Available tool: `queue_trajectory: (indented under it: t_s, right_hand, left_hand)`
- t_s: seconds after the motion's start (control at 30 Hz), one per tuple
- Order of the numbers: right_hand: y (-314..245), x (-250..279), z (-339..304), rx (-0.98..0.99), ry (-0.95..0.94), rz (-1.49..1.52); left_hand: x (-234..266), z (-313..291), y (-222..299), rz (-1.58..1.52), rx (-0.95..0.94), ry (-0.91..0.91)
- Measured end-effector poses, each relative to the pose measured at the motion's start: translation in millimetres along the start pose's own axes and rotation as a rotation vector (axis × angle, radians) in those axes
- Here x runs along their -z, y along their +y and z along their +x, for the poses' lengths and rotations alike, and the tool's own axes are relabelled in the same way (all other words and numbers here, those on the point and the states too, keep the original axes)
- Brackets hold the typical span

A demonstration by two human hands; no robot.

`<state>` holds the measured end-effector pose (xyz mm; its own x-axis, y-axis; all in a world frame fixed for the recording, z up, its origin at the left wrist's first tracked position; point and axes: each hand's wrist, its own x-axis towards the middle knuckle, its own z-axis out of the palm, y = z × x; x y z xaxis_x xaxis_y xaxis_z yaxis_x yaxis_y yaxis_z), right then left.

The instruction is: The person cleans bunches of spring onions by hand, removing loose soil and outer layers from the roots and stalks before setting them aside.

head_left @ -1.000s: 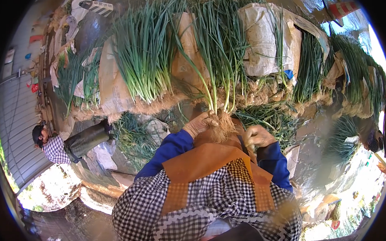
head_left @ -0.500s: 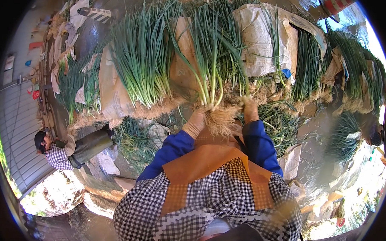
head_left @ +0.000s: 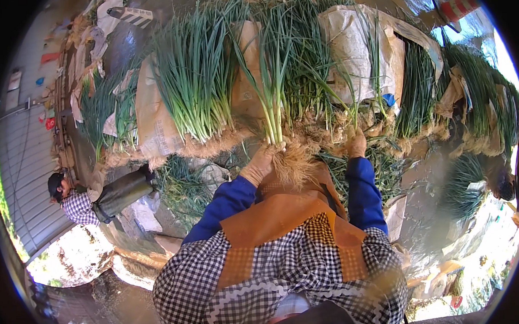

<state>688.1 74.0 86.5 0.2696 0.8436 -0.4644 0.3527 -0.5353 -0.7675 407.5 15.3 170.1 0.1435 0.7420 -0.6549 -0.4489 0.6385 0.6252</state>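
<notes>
A long row of green onion bundles (head_left: 193,85) is laid across the ground ahead, green tops pointed away and pale, tangled roots turned toward the wearer. Sheets of brown paper and sacking (head_left: 361,45) are spread beneath and between the bundles. Loose green trimmings (head_left: 181,185) are scattered on the wet ground just short of the row. A second person in a checked shirt and dark cap (head_left: 75,198) is seen crouched at the far left, well apart from the hands, beside a corrugated metal wall (head_left: 19,171). The lower view is largely blocked by the wearer's own checked smock and orange apron (head_left: 280,220). The left hand (head_left: 259,165), on a blue-sleeved arm, is closed around a bunch of green onions (head_left: 272,114) just above its roots; the bunch is held upright against the row, its root tuft (head_left: 294,163) hanging free beside the hand. The right hand (head_left: 357,145) is pressed into the roots of the row (head_left: 335,127) to the right of the held bunch; whether its fingers are curled or spread cannot be told.
</notes>
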Motion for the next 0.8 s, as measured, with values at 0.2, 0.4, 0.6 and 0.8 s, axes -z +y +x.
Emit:
queue_trajectory:
  t_s: [0.2,0.4,0.6,0.8]
  right_hand:
    - [-70,-78,-72,0.500,-0.365,-0.031]
    - [-100,-53,-68,0.648,-0.246,-0.209]
    - [-104,-42,-70,0.654,-0.895,-0.106]
    - [-44,48,-56,-0.057,-1.267,0.310]
  left_hand:
    - [1,23,-49,-0.559,0.241,-0.216]
    - [15,29,-68,0.253,-0.206,-0.117]
    - [-10,26,-50,0.084,-0.007,-0.298]
    - [36,25,-24,-0.161,0.253,-0.359]
